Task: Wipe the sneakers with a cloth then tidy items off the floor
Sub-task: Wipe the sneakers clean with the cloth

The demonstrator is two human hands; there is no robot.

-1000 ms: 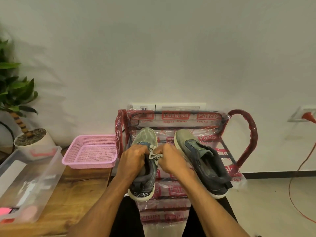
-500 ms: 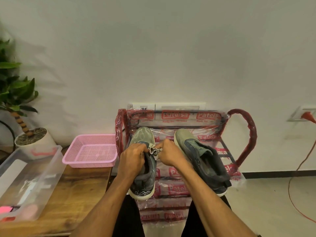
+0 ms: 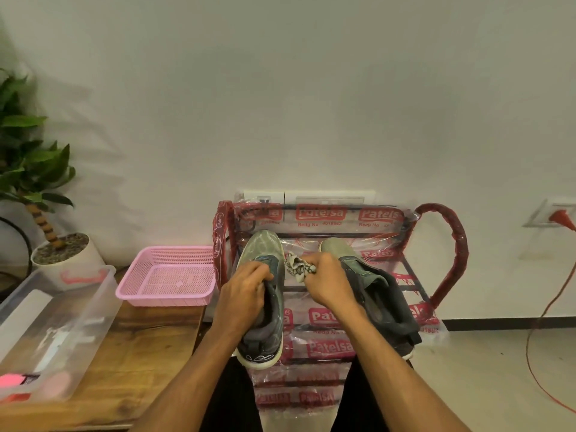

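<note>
Two grey-green sneakers rest on a plastic-wrapped metal shoe rack (image 3: 448, 244). My left hand (image 3: 241, 291) grips the left sneaker (image 3: 261, 307) at its collar, fingers tucked inside the opening. My right hand (image 3: 327, 285) is closed around a small patterned cloth (image 3: 297, 268), held just to the right of that shoe's side and apart from it. The right sneaker (image 3: 371, 291) lies beside my right wrist, its heel partly hidden by my forearm.
A pink mesh basket (image 3: 170, 275) sits on a wooden table (image 3: 140, 347) left of the rack. A clear plastic bin (image 3: 59, 325) and a potted plant (image 3: 59, 247) stand farther left. An orange cable (image 3: 542, 322) trails over the floor at right.
My right hand has pulled the cloth a little to the right, away from the left sneaker's tongue area. My left hand keeps its hold on the shoe.
</note>
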